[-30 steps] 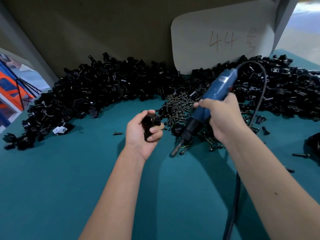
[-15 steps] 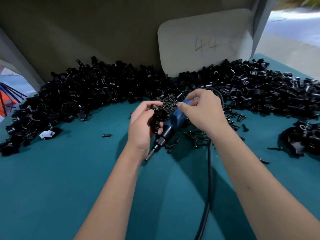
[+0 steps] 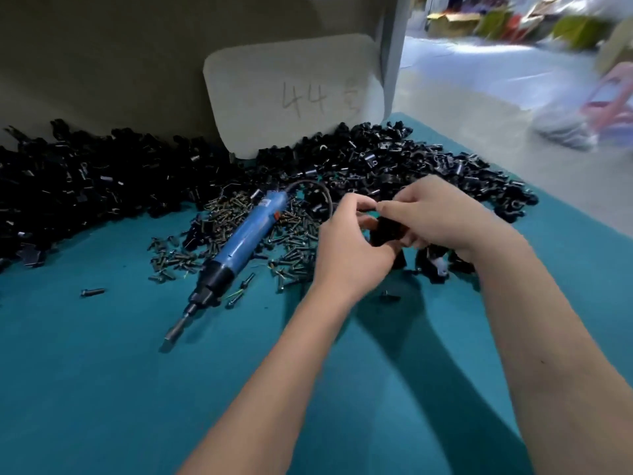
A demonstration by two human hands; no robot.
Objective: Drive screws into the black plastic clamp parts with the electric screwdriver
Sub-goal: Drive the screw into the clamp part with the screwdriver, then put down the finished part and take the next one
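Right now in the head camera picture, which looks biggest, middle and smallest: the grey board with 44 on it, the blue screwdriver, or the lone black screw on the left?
1. Pale grey rounded board marked 44, though it stands farthest back.
2. Blue electric screwdriver lying on the teal table.
3. Lone black screw, clearly smallest.

Glossy black plastic clamp parts, dull metal screws, matt teal table.
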